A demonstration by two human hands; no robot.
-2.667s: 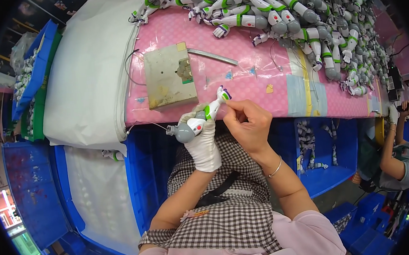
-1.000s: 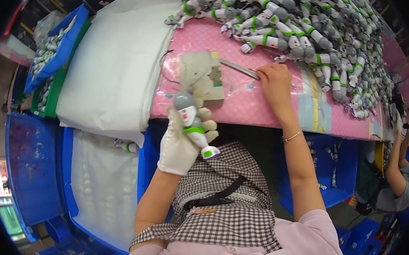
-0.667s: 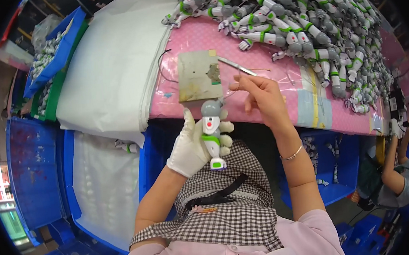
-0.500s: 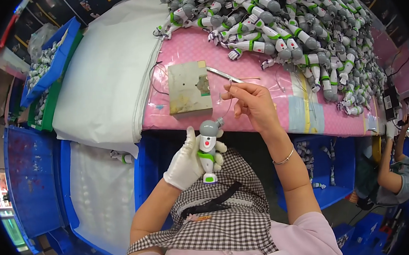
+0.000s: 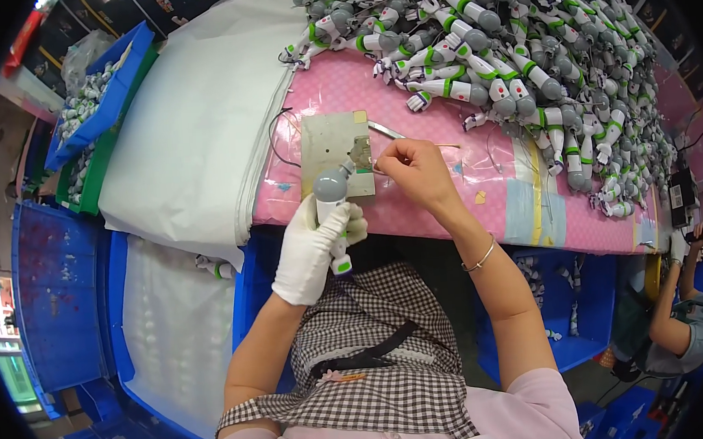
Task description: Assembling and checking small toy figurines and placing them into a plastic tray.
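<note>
My gloved left hand (image 5: pixel 309 251) is closed around a toy robot arm (image 5: pixel 330 185), white and grey with green trim. The grey ball shoulder points up, and the arm's lower end hangs beneath the glove. Shoulder and small grey tip overlap the lower front of a metal box (image 5: pixel 331 143) on the pink table. My bare right hand (image 5: pixel 415 173) is beside the box's right edge, thumb and forefinger pinched on a thin wire (image 5: pixel 376 167), of which only a short bit shows. At the box's right side is a notched recess with a green patch.
A large heap of similar toy arms (image 5: pixel 519 53) covers the far right of the pink table (image 5: pixel 415 203). White sheeting (image 5: pixel 189 108) lies at left. Blue bins (image 5: pixel 585 293) stand below the table edge. A metal rod (image 5: pixel 384 129) lies behind the box. Another person (image 5: pixel 677 323) works at far right.
My left hand has raised the toy arm up and left to the box's front. My right hand has moved slightly down, closer to the box's recess, still pinching.
</note>
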